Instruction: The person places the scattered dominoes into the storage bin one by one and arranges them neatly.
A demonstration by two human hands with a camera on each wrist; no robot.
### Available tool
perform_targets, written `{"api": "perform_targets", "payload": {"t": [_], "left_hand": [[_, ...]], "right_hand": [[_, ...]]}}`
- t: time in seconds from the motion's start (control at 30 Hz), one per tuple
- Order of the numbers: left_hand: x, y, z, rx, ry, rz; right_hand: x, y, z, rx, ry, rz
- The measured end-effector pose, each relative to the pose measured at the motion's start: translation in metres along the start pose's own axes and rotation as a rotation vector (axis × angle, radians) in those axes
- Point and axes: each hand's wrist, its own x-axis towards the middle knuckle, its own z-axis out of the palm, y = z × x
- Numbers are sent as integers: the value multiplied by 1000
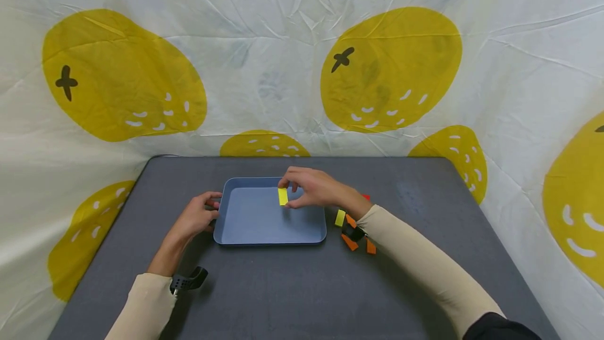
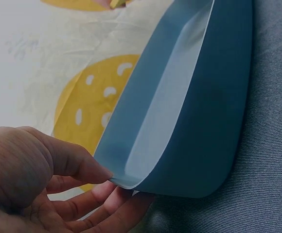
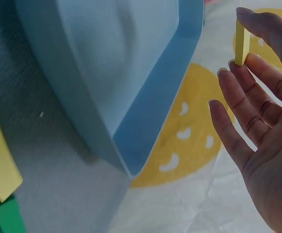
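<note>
Between thumb and fingertips of the right hand (image 1: 313, 187), above the blue tray (image 1: 255, 227): one yellow block (image 1: 283, 197), pinched end to end, seemingly for control. Left hand (image 1: 192, 216): grips the tray's rim, presumably for steadiness.

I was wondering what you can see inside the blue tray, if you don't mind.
Nothing lies on the visible floor of the tray; the right hand holds a yellow block above it. In the head view, that hand hides part of the tray's far right side.
</note>
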Motion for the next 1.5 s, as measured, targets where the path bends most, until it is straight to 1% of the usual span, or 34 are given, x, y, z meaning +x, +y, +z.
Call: {"api": "perform_targets", "payload": {"t": [0.17,0.37,0.5,0.73,0.97,1.17,1.3,1.5], "left_hand": [[0,0,0,6,7,-8],[0,0,-2,18,8,-3],[1,0,-2,17,11,-10],[2,-1,-4,14,12,-7],[4,-2,0,-2,5,-18],[6,-2,1,-17,9,-34],[5,-1,2,-17,12,-38],[4,1,2,-19,2,-33]], "right_hand": [[18,-4,7,12,-13,-23],[38,-7,17,16,-66,-14],[51,-8,26,-9,-90,-1],[73,-12,40,-55,-110,-19],[94,-17,54,-107,-164,-21],[107,-22,65,-133,-185,-9],[113,-25,72,-175,-189,8],[116,-27,79,-219,-185,41]]}}
